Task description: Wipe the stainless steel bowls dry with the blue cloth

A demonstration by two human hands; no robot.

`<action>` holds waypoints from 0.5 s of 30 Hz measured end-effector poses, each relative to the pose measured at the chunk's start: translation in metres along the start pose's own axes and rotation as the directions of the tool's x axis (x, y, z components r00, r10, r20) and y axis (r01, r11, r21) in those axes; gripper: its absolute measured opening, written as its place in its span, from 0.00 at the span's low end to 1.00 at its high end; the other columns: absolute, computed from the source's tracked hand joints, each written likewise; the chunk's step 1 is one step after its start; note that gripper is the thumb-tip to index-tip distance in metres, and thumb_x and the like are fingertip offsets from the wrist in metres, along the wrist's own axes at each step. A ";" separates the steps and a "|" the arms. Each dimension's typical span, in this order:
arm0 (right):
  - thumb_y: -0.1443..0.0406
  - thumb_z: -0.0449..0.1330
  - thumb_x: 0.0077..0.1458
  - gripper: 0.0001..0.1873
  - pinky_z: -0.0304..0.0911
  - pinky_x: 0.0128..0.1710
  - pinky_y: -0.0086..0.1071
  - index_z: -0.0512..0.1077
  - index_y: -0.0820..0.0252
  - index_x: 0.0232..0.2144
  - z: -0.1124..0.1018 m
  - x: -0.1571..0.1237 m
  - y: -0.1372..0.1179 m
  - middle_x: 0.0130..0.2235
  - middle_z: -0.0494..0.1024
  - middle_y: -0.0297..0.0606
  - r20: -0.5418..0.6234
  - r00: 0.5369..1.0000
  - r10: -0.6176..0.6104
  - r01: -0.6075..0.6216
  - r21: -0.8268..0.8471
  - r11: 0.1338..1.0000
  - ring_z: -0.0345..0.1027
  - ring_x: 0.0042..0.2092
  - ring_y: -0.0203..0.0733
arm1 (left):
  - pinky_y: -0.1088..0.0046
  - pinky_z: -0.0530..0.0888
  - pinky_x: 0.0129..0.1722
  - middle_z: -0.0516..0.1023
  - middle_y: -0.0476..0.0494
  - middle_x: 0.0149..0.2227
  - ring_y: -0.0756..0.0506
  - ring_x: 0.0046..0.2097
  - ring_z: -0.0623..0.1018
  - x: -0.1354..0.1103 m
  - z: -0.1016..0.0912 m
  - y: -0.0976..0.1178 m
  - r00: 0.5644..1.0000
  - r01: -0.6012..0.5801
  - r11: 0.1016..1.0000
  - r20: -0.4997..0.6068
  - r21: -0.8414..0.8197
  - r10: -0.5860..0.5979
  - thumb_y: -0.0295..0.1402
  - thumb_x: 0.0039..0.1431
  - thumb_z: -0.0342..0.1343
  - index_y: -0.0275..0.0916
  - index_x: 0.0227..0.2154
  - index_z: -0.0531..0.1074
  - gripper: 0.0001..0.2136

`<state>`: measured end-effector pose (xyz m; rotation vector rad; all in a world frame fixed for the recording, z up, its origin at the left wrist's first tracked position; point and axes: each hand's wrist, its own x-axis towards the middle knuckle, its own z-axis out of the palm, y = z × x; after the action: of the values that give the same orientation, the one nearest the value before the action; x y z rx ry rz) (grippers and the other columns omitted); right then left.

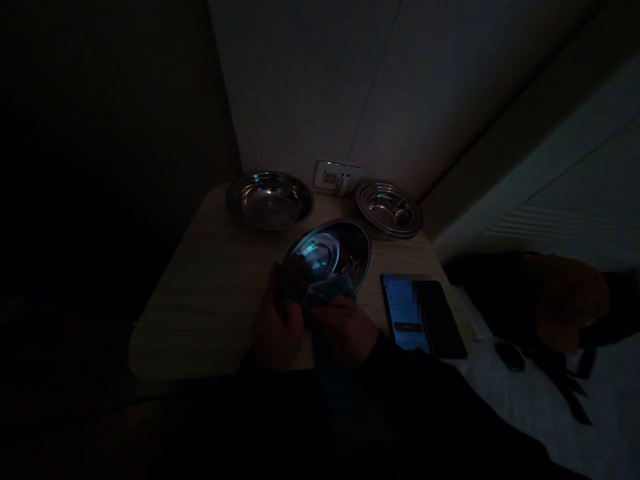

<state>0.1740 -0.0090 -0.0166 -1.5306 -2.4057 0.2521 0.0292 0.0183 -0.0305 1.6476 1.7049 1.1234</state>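
Note:
In dim light, a shiny metal bowl point(357, 250) is tilted toward me over the table point(200, 307). At its left edge my left hand point(277, 330) is closed on the rim. My right hand point(347, 327) is closed on a teal cloth point(330, 288), which lies against the near side of the bowl and hangs down below the hand into shadow. Most fingertips are too dark to make out. A wider metal bowl point(270, 201) stands at the back left. Several metal bowls are stacked point(387, 210) at the back right.
A phone point(407, 313) with a lit screen lies at the table's right, beside a dark flat slab point(443, 320). A wall socket point(337, 177) with a plug is behind the bowls. Dark items point(570, 300) lie on a white surface point(540, 413) to the right.

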 end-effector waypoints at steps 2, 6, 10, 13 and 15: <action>0.76 0.53 0.51 0.15 0.59 0.35 0.30 0.73 0.59 0.38 -0.004 -0.005 0.013 0.32 0.78 0.37 -0.006 1.000 -0.025 0.025 -0.057 0.998 0.65 0.34 0.39 | 0.72 0.73 0.42 0.75 0.38 0.48 0.44 0.45 0.76 0.000 0.000 0.000 1.000 0.015 1.000 -0.010 0.015 -0.015 0.29 0.54 0.46 0.36 0.57 0.59 0.25; 0.75 0.55 0.50 0.13 0.59 0.33 0.30 0.74 0.60 0.36 -0.004 -0.007 0.008 0.30 0.77 0.38 -0.033 0.999 0.026 -0.028 -0.045 0.999 0.65 0.33 0.40 | 0.73 0.71 0.45 0.73 0.40 0.50 0.44 0.49 0.74 0.000 0.002 -0.002 0.999 -0.025 1.000 -0.030 0.007 0.025 0.29 0.54 0.45 0.37 0.56 0.61 0.24; 0.74 0.53 0.52 0.14 0.59 0.32 0.27 0.73 0.58 0.39 0.009 -0.002 -0.017 0.30 0.77 0.35 -0.057 0.998 0.021 -0.016 0.081 0.997 0.64 0.32 0.37 | 0.73 0.72 0.44 0.73 0.41 0.51 0.44 0.48 0.75 0.000 0.000 -0.006 1.000 -0.001 1.000 -0.024 0.002 0.001 0.30 0.55 0.45 0.36 0.57 0.58 0.25; 0.75 0.53 0.52 0.15 0.60 0.36 0.31 0.72 0.59 0.41 0.003 -0.001 0.002 0.37 0.78 0.37 -0.012 0.999 -0.053 0.052 -0.058 0.997 0.65 0.35 0.39 | 0.73 0.71 0.47 0.71 0.39 0.52 0.43 0.50 0.73 0.000 -0.003 -0.006 1.000 -0.014 1.000 -0.010 -0.004 0.014 0.30 0.55 0.45 0.34 0.57 0.58 0.25; 0.73 0.55 0.53 0.13 0.59 0.38 0.35 0.73 0.60 0.40 -0.011 0.000 0.027 0.40 0.78 0.39 0.020 0.998 -0.055 0.058 -0.218 0.974 0.65 0.37 0.43 | 0.72 0.69 0.50 0.69 0.38 0.54 0.43 0.53 0.71 0.001 -0.005 -0.004 0.999 -0.043 0.999 -0.007 -0.011 0.043 0.30 0.55 0.45 0.31 0.56 0.60 0.24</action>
<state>0.2006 0.0024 -0.0145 -1.5490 -2.5545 -0.0152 0.0231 0.0186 -0.0312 1.6831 1.6716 1.1579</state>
